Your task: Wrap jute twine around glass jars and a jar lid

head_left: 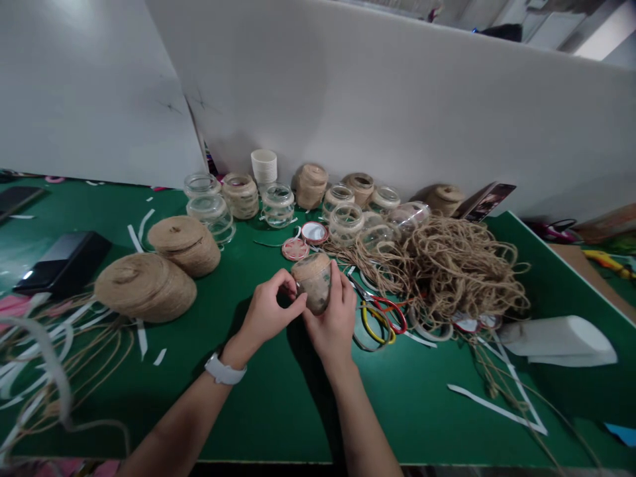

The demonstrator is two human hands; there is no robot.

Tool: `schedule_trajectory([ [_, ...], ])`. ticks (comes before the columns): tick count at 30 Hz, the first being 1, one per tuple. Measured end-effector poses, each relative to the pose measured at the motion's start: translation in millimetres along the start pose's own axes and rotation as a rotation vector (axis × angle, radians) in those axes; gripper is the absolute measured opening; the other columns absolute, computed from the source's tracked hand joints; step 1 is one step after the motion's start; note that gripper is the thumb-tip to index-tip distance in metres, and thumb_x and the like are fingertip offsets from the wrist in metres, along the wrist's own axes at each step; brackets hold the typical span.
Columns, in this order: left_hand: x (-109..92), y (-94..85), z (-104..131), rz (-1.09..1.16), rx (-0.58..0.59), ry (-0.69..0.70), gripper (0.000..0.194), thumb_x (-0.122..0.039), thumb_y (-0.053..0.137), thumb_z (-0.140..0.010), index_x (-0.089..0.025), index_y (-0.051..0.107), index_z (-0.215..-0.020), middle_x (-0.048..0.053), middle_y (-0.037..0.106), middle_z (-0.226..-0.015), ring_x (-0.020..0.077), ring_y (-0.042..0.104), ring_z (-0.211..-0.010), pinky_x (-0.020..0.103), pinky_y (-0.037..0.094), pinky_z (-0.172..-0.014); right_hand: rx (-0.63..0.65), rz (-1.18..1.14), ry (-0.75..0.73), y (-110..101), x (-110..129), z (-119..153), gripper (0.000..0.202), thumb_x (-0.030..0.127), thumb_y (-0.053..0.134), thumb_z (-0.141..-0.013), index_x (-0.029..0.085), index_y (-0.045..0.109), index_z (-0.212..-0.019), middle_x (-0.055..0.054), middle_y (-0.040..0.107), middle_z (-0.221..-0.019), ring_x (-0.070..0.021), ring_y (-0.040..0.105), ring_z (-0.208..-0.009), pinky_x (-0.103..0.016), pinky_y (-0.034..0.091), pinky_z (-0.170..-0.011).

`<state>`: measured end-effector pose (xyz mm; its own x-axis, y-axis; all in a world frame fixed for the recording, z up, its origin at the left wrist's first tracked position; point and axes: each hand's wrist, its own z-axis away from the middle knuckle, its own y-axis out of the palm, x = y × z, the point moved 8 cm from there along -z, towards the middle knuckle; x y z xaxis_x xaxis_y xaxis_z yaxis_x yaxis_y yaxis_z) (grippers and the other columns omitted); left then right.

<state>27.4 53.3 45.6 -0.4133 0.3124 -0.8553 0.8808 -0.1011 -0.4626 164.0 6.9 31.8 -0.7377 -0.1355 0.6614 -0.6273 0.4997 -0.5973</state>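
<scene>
In front of me is a small glass jar (318,291), tilted, its upper part wrapped in brown twine and green patches showing on its side. My right hand (338,318) wraps round its right side, thumb at the bottom. On the left, my left hand (275,308), with a pale watch at the wrist, has its thumb and curled fingers against the jar. Just right of the hands lie scissors with red handles (397,317) and ones with yellow handles (368,324). Beyond the jar are a patterned lid (295,248) and an upturned lid (314,232).
Two big twine rolls (146,288) stand at the left beside a black box (64,262). Glass jars (278,205), some twine-wrapped, and stacked paper cups (264,165) line the back wall. A heap of loose twine (462,265) and a white roll (566,341) lie at the right.
</scene>
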Motion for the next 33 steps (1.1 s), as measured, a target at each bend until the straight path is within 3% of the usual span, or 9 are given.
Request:
schedule_trajectory([
  [6, 5, -2.5, 0, 0.023, -0.003, -0.023, 0.016, -0.028, 0.051, -0.086, -0.019, 0.053, -0.072, -0.002, 0.058, -0.067, 0.0131, 0.055, -0.063, 0.025, 0.043, -0.062, 0.006, -0.005, -0.01, -1, 2, 0, 0.083, 0.036, 0.064, -0.08, 0.028, 0.021, -0.151, -0.014, 0.045, -0.135, -0.0301, 0.047, -0.119, -0.051, 0.045, -0.098],
  [21, 8, -1.5, 0, 0.028, -0.014, -0.031, 0.009, -0.023, 0.056, -0.08, -0.019, 0.055, -0.073, -0.001, 0.061, -0.07, 0.0133, 0.057, -0.066, 0.024, 0.044, -0.063, -0.007, -0.002, -0.002, -1, 2, 0, 0.084, 0.033, 0.065, -0.079, 0.028, 0.022, -0.151, -0.014, 0.047, -0.133, -0.03, 0.048, -0.119, -0.051, 0.044, -0.099],
  [33, 16, -0.4, -2, 0.108, 0.005, -0.071, 0.015, -0.027, 0.053, -0.084, -0.019, 0.056, -0.072, -0.001, 0.062, -0.066, 0.014, 0.06, -0.064, 0.025, 0.045, -0.063, -0.004, -0.022, 0.013, 1, 0, 0, 0.083, 0.03, 0.066, -0.079, 0.027, 0.024, -0.15, -0.014, 0.046, -0.135, -0.0293, 0.047, -0.12, -0.05, 0.044, -0.1],
])
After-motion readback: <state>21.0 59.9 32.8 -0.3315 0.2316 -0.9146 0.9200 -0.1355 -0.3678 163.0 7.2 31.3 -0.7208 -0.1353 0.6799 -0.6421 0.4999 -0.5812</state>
